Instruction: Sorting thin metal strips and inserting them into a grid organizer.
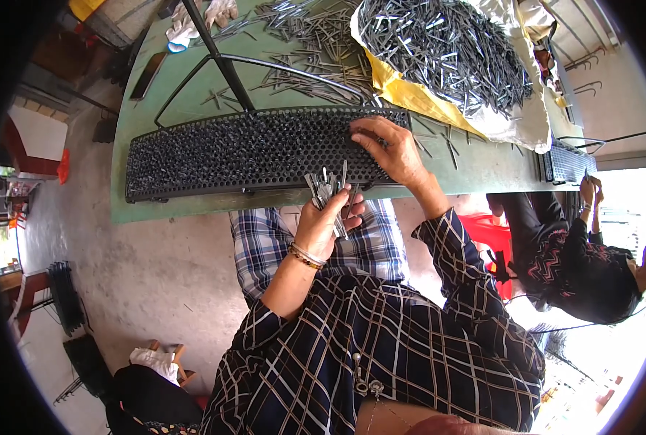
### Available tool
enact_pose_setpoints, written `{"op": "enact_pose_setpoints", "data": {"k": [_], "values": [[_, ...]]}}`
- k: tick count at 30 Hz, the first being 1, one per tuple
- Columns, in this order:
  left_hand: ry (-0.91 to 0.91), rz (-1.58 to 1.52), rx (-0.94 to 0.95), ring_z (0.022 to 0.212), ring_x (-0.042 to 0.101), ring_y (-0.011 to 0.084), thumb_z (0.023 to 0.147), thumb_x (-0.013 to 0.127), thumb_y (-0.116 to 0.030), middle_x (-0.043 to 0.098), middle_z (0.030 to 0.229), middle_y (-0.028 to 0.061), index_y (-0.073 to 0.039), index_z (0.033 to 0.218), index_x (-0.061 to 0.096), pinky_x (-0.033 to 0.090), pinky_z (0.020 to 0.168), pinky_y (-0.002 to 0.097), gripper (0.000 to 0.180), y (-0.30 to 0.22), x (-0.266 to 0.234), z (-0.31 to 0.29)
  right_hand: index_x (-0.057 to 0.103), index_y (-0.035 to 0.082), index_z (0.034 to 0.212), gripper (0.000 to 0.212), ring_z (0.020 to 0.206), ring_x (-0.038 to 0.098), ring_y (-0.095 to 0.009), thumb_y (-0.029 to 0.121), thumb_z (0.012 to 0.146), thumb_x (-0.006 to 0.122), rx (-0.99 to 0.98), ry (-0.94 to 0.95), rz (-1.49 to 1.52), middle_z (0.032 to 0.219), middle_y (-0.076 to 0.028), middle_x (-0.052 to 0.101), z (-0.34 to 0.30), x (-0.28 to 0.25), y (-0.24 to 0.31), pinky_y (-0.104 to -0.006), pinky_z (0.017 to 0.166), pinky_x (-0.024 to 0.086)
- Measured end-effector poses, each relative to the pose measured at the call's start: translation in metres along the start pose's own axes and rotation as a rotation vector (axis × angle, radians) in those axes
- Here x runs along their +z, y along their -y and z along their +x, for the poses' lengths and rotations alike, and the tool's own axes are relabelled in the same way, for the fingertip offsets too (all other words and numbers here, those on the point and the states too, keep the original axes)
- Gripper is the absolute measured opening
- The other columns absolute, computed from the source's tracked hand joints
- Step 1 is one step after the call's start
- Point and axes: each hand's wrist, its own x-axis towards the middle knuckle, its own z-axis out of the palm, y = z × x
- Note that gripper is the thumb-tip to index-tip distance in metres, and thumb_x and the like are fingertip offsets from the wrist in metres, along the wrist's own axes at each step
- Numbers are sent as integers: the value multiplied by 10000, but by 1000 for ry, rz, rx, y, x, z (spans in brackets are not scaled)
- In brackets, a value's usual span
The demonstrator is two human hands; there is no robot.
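Note:
My left hand [323,221] is closed round a loose bundle of thin dark metal strips [328,190], their ends sticking up past the thumb. It is just off the table's near edge. A long black perforated metal rack [315,145] lies across the table. Many of its holes on the left and middle hold upright strip ends, while bare holes show toward the right. Over that right part is my right hand [389,151], thumb and fingers bent together in a pinch at the rack's surface. What those fingertips hold, if anything, is too small to make out.
Beyond the rack, an open white and yellow sack [402,90] spills over with metal strips. More loose strips [301,36] are strewn across the green table [145,123]. A black metal frame [221,61] rises behind the rack. At right, another person [577,268] works at a similar rack [573,163].

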Motion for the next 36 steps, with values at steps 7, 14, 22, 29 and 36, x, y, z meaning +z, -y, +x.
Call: {"op": "enact_pose_setpoints", "data": {"k": [7, 14, 22, 29, 36], "values": [[10, -3, 6, 799, 656, 178, 899, 586, -183, 655, 931, 93, -39, 1043, 593, 549, 615, 268, 204, 0, 0, 1, 646, 33, 995, 179, 860, 622, -308, 74, 822, 626, -80, -22, -93, 938, -128, 627, -5, 7, 0, -358, 748, 507], [51, -30, 37, 809, 656, 186, 894, 598, -177, 652, 932, 103, -24, 1069, 584, 559, 625, 278, 233, 2, -1, 4, 643, 2, 1028, 214, 871, 619, -204, 109, 842, 644, 116, -1, 26, 950, -109, 641, -5, -2, 21, -286, 739, 492], [120, -12, 76, 830, 654, 194, 903, 584, -172, 646, 943, 112, -3, 1087, 578, 573, 677, 296, 250, -1, 6, 3, 651, -7, 1023, 231, 701, 563, -42, 164, 868, 652, 518, -99, 462, 798, -9, 651, -17, -7, 25, -193, 583, 446], [130, -66, -14, 908, 641, 215, 905, 559, -123, 627, 986, 123, 10, 1044, 577, 565, 770, 315, 193, 3, 10, 5, 671, 12, 969, 167, 629, 561, -91, 74, 814, 673, 240, -296, 15, 779, -72, 656, -7, -6, 11, -224, 580, 447], [139, -101, -46, 929, 636, 237, 875, 562, -26, 609, 986, 82, 0, 1012, 566, 556, 821, 338, 139, 1, 8, 2, 671, 24, 970, 166, 653, 605, -141, 63, 809, 665, 177, -273, -39, 829, -85, 656, -10, -1, 5, -257, 612, 478]]}}
